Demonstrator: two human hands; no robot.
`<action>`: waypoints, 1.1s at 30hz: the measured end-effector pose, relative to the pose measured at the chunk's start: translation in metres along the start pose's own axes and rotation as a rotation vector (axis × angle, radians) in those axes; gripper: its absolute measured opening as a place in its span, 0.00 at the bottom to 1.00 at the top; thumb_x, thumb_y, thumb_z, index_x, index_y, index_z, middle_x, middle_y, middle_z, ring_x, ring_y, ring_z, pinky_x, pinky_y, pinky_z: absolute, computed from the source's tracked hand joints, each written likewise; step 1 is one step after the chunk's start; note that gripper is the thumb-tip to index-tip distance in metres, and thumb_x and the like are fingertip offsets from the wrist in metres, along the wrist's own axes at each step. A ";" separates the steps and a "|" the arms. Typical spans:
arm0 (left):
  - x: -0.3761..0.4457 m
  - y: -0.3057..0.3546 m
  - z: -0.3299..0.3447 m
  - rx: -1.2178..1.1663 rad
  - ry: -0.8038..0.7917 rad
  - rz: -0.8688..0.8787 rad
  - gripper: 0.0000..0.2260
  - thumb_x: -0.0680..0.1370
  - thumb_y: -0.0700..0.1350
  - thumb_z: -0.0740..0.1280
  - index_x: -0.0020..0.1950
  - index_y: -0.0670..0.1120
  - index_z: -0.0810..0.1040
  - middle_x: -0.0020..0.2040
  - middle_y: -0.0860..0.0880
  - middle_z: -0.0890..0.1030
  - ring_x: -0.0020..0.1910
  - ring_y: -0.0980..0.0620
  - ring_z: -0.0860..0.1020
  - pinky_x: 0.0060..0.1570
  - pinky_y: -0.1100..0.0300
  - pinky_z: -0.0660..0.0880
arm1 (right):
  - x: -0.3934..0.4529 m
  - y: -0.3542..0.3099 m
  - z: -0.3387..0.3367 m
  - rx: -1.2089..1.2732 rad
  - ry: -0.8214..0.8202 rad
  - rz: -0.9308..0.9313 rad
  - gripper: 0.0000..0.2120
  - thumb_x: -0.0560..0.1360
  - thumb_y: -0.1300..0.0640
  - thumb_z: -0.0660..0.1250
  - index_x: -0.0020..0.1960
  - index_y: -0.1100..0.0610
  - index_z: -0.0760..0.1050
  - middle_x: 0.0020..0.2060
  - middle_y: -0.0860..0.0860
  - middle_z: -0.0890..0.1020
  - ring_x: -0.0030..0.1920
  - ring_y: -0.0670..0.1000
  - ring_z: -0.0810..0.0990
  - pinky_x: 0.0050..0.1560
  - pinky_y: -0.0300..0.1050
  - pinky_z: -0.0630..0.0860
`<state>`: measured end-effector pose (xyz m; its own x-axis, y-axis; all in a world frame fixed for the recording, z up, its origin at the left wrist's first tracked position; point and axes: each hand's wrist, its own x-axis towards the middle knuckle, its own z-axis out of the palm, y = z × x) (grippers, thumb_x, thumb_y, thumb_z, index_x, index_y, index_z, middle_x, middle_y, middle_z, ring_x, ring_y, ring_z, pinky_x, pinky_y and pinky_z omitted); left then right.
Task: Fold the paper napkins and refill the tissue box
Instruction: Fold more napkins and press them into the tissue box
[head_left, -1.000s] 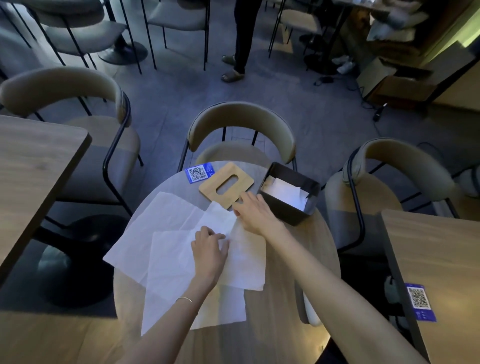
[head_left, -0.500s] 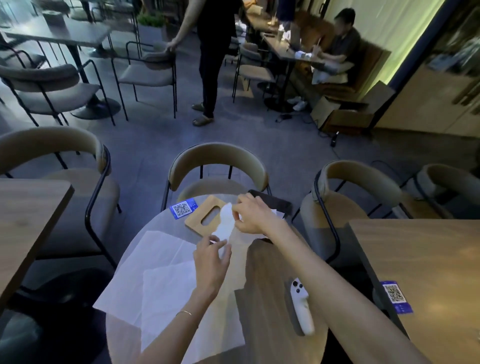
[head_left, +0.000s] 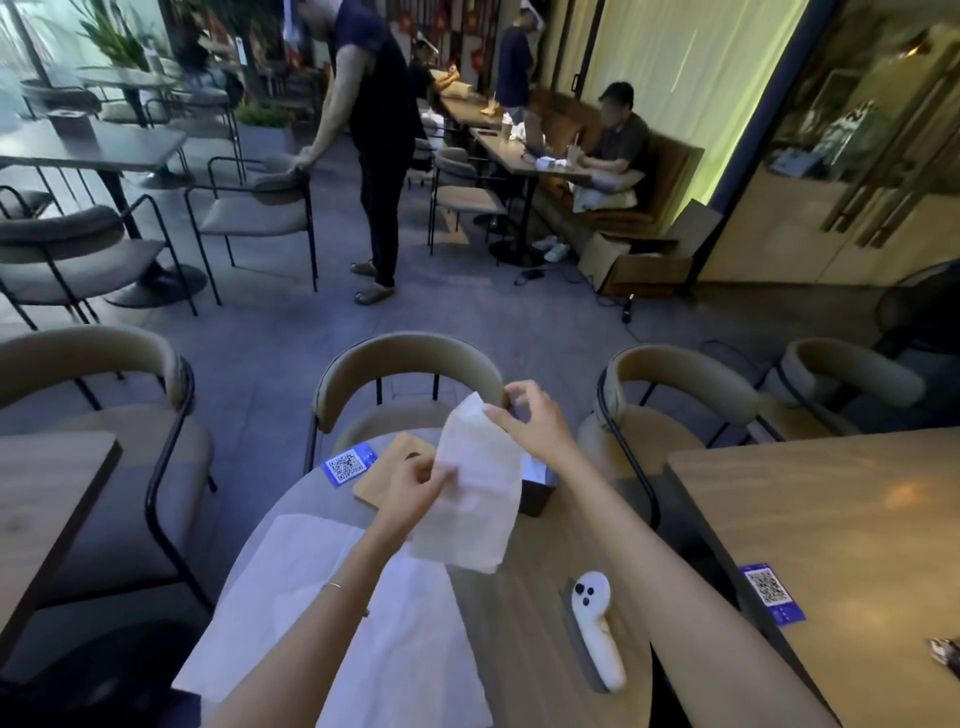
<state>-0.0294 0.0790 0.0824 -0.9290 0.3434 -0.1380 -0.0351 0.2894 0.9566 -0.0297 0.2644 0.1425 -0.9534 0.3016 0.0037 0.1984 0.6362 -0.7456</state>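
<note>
A white paper napkin hangs in the air above the round wooden table. My right hand pinches its top corner, and my left hand pinches its left edge lower down. More unfolded napkins lie flat on the table under my left arm. The black tissue box stands behind the held napkin, mostly hidden by it. Its wooden lid with a slot lies to the left of the box, partly covered by my left hand.
A white handheld controller lies on the table's right side. A blue QR card sits at the far edge. Beige chairs ring the table. Wooden tables stand at left and right. People stand and sit farther back.
Both hands have lifted one napkin off the table and raised it in front of the tissue box. The camera has tilted up, showing more of the room.
</note>
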 end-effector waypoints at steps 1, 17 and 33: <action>0.002 -0.002 -0.005 -0.027 0.017 -0.046 0.13 0.78 0.49 0.65 0.49 0.39 0.80 0.42 0.46 0.78 0.40 0.54 0.75 0.40 0.62 0.70 | -0.006 0.002 0.005 0.173 -0.034 0.102 0.30 0.71 0.42 0.70 0.68 0.54 0.67 0.64 0.54 0.73 0.64 0.53 0.72 0.63 0.47 0.71; -0.001 -0.034 -0.027 -0.306 0.139 -0.003 0.25 0.73 0.46 0.72 0.66 0.50 0.66 0.54 0.42 0.79 0.52 0.46 0.80 0.41 0.64 0.79 | -0.048 0.030 0.078 0.806 -0.105 0.505 0.13 0.68 0.58 0.76 0.50 0.61 0.79 0.50 0.59 0.83 0.49 0.58 0.80 0.55 0.54 0.78; 0.022 0.008 -0.027 -0.183 -0.038 0.189 0.08 0.76 0.44 0.69 0.53 0.53 0.82 0.52 0.49 0.83 0.53 0.49 0.80 0.52 0.57 0.79 | -0.029 0.021 0.038 0.677 0.067 0.315 0.11 0.66 0.50 0.77 0.42 0.56 0.81 0.44 0.50 0.83 0.48 0.54 0.82 0.49 0.51 0.80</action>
<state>-0.0602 0.0644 0.0941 -0.9109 0.4105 0.0413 0.0684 0.0516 0.9963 -0.0066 0.2421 0.1018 -0.8542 0.4539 -0.2536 0.2561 -0.0572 -0.9649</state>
